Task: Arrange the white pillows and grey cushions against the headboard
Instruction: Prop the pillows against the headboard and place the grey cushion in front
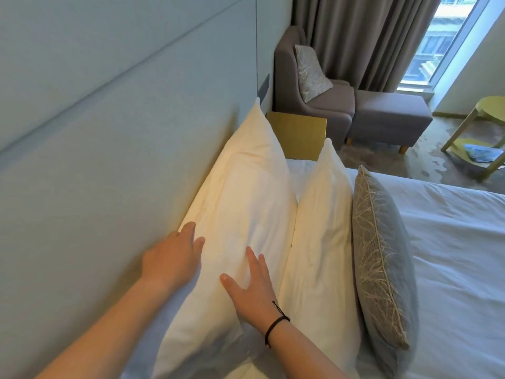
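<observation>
Two white pillows stand on edge along the pale blue-grey headboard (109,132). The back pillow (246,192) leans on the headboard, and the front pillow (322,228) stands against it. A grey cushion (382,255) with a cream branch pattern leans on the front pillow. My left hand (175,258) lies flat on the back pillow's headboard side, fingers spread. Resting on the same pillow's front face is my right hand (251,285), fingers apart, a black cord on its wrist. Neither hand grips anything.
White bed sheet (451,255) spreads to the right. Beyond the bed stand a wooden bedside table (297,132), a grey armchair (322,99) holding a second patterned grey cushion (311,69), a grey footstool (388,116), curtains (363,36) and a yellow-green side table (481,132).
</observation>
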`<state>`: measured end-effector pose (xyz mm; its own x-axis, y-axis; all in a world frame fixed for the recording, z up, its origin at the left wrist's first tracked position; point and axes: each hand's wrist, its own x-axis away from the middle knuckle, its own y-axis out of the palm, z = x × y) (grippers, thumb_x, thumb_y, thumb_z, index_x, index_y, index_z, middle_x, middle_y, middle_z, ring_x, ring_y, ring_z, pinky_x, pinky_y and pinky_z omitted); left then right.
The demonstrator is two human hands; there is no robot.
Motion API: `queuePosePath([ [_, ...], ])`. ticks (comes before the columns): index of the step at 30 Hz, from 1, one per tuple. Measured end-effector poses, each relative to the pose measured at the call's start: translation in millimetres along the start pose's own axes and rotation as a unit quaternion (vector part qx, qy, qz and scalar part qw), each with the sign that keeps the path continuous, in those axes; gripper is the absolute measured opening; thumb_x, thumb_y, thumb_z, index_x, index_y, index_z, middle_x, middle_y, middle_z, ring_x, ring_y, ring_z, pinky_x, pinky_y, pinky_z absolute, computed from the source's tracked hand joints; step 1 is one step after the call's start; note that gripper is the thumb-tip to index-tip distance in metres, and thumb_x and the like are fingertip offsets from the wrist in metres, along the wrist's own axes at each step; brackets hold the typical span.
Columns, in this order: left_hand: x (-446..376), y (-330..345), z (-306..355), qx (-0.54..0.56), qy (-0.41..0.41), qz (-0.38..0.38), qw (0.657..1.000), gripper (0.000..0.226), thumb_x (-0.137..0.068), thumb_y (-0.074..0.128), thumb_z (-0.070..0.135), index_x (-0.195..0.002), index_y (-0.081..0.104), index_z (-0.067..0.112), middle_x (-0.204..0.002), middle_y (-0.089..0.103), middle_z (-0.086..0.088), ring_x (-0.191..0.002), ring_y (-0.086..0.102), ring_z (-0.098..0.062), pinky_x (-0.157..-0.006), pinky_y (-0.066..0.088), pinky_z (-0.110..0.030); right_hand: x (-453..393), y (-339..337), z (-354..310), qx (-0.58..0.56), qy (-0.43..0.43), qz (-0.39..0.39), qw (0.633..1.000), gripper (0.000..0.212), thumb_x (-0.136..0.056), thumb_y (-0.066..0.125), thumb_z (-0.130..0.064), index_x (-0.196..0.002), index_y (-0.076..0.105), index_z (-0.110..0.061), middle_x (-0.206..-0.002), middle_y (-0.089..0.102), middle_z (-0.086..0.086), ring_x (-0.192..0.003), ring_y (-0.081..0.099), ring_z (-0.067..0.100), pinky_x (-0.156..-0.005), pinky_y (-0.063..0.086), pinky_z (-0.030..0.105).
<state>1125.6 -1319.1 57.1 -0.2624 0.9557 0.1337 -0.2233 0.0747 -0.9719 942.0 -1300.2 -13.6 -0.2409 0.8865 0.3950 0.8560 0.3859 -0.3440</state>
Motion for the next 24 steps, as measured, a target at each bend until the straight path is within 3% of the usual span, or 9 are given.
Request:
queuePosePath([
  [3, 78, 6, -34, 0.035, -0.068, -0.037, 0.996, 0.068, -0.086, 0.023, 0.078, -0.14, 0.028, 0.038, -0.128, 0.061, 0.003, -0.114, 0.06, -0.025, -0.086, 0.047, -0.043, 19, 3, 4, 0.013, -0.007, -0.023, 1.0, 0.091, -0.077, 0.054, -0.074, -0.148, 0.001, -0.053, -0.163, -0.008, -0.013, -0.15, 0.005, 0.013, -0.116, 0.017, 0.033],
  [6, 139, 14, -57, 0.035, -0.114, -0.043, 0.992, 0.078, -0.072, 0.031, 0.091, -0.127, 0.042, 0.037, -0.115, 0.066, 0.007, -0.104, 0.064, -0.022, -0.072, 0.048, -0.036, 34, 3, 8, 0.004, -0.005, -0.038, 0.999, 0.09, -0.08, 0.058, -0.068, -0.149, 0.003, -0.051, -0.163, -0.007, -0.008, -0.15, 0.007, 0.014, -0.117, 0.016, 0.034],
  [9, 168, 14, -68, 0.035, -0.125, -0.017, 0.991, 0.059, -0.069, 0.053, 0.083, -0.089, 0.049, 0.028, -0.084, 0.067, 0.005, -0.082, 0.066, -0.024, -0.055, 0.041, -0.032, 44, 4, 8, 0.004, 0.001, -0.052, 0.999, 0.09, -0.082, 0.06, -0.064, -0.151, 0.004, -0.046, -0.164, -0.006, -0.003, -0.149, 0.012, 0.018, -0.118, 0.02, 0.038],
  [11, 176, 13, -76, 0.059, -0.124, -0.002, 0.991, 0.051, -0.075, 0.062, 0.072, -0.076, 0.046, 0.024, -0.071, 0.059, 0.005, -0.071, 0.061, -0.025, -0.051, 0.037, -0.032, 48, 6, 4, 0.01, 0.003, -0.059, 0.998, 0.091, -0.084, 0.06, -0.062, -0.153, 0.004, -0.043, -0.164, -0.005, -0.002, -0.149, 0.012, 0.02, -0.117, 0.02, 0.039],
  [19, 194, -3, -73, 0.084, -0.068, 0.041, 0.993, 0.046, -0.098, 0.046, 0.05, -0.066, 0.037, 0.019, -0.064, 0.052, -0.002, -0.064, 0.053, -0.031, -0.057, 0.041, -0.039, 53, 9, -6, 0.02, -0.013, -0.068, 0.997, 0.093, -0.083, 0.06, -0.063, -0.153, 0.004, -0.041, -0.164, -0.001, -0.001, -0.149, 0.012, 0.019, -0.118, 0.024, 0.043],
  [24, 208, -13, -53, 0.123, 0.003, 0.08, 0.989, 0.052, -0.095, 0.051, 0.049, -0.058, 0.03, 0.019, -0.049, 0.036, 0.003, -0.05, 0.035, -0.022, -0.049, 0.027, -0.036, 55, 13, -12, 0.008, -0.026, -0.049, 0.998, 0.094, -0.074, 0.054, -0.074, -0.151, 0.008, -0.046, -0.164, 0.0, -0.004, -0.149, 0.001, 0.009, -0.117, 0.015, 0.037],
])
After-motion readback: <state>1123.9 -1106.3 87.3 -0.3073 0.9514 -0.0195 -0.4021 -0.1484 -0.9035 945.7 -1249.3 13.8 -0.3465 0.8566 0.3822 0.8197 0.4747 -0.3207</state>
